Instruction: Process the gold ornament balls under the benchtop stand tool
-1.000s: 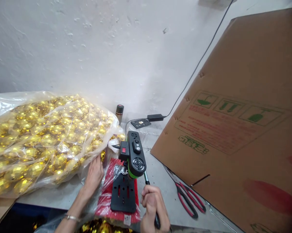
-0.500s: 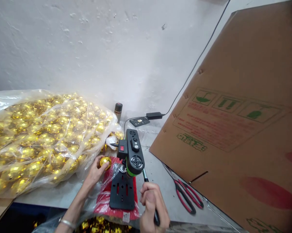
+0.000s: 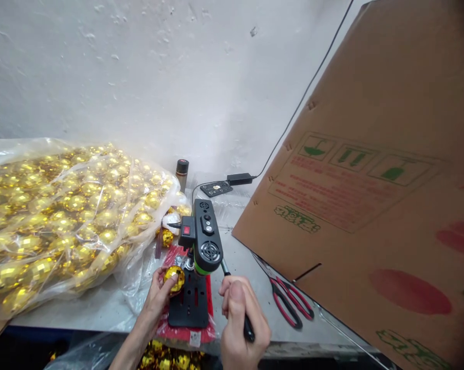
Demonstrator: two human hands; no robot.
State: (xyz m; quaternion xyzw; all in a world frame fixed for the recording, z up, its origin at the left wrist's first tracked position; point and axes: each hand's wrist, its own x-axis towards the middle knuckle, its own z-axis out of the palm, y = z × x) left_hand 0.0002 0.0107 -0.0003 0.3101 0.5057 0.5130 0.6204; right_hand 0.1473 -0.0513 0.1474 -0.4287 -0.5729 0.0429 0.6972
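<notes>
A shiny gold mirrored ball (image 3: 174,280) is gripped in my left hand (image 3: 159,293), fingers closed around its left side. The ball is over the left edge of the black slotted base plate (image 3: 189,308) of a small bench drill press. My right hand (image 3: 242,324) is wrapped around the black-ended lever handle (image 3: 248,329) to the right of the machine. The drill press's black head (image 3: 207,234), with a red switch on its side box, stands above the plate and hides its lower working end. Under the base lies red plastic film (image 3: 210,329).
A clear bag of gold balls (image 3: 73,221) fills the left. Red-handled scissors (image 3: 289,303) lie on the right beside a large carton (image 3: 355,205). Behind are a bottle (image 3: 182,174), a phone (image 3: 216,188) and a power adapter (image 3: 239,179). More gold balls (image 3: 170,357) sit below the table edge.
My left hand has carried the gold ball right and down, from beside the machine to over its base plate. My right hand stays on the lever. The whole view has shifted slightly.
</notes>
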